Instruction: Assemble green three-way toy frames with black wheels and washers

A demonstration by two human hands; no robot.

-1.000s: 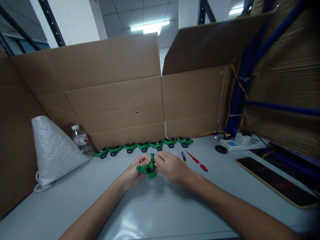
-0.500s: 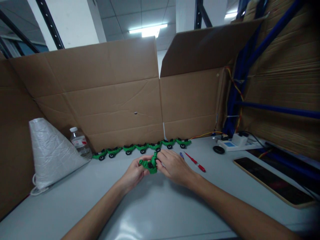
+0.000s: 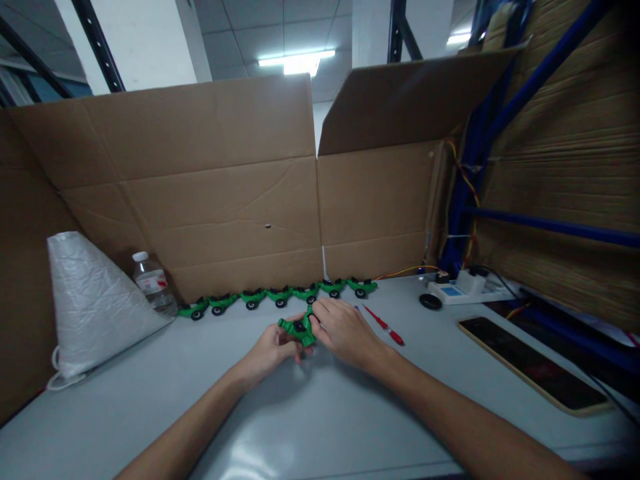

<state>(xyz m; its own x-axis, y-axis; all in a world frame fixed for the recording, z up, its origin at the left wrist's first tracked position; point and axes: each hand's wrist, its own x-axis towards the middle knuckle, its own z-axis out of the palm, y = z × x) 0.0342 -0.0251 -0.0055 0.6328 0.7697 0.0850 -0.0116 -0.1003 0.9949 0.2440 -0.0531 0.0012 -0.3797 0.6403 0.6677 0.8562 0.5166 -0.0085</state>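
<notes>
L hand [image 3: 270, 352] closed round the green toy [image 3: 299, 329], thumb on the near side and fingertips poking out below; R hand [image 3: 344, 333] curled in at the toy's 2 to 3 o'clock end, fingers pinched on it (tips mostly hidden behind the knuckles, so can't tell exactly which bit they grip); toy sits betw. both hands, tilted, approx. mid-table, looks lifted a bit off the tabletop [image 3: 320, 420], w/ a soft shadow below.

Clock centred on that toy, 12 = straight away from the wearer: row of seven green toys [image 3: 253, 298] w/ black-and-white wheels, from abt 9:30 over 12 to 2, close together along the back edge; red screwdriver [image 3: 385, 326] at 3, just beside R hand, tip pointing back toward the row; bluish tool [image 3: 357, 308] near 2, mostly hidden behind R hand; black disc [image 3: 431, 302] a bit before 3, next to the white power strip [image 3: 467, 288]; phone [image 3: 533, 367] just past 3, lying flat, well apart from the hands; silvery bag [image 3: 103, 310] at 9, w/ a clear bottle [image 3: 154, 287] just behind it; cardboard wall [image 3: 230, 180] at 12, behind everything; blue metal frame [image 3: 455, 227] at approx. 2.
</notes>
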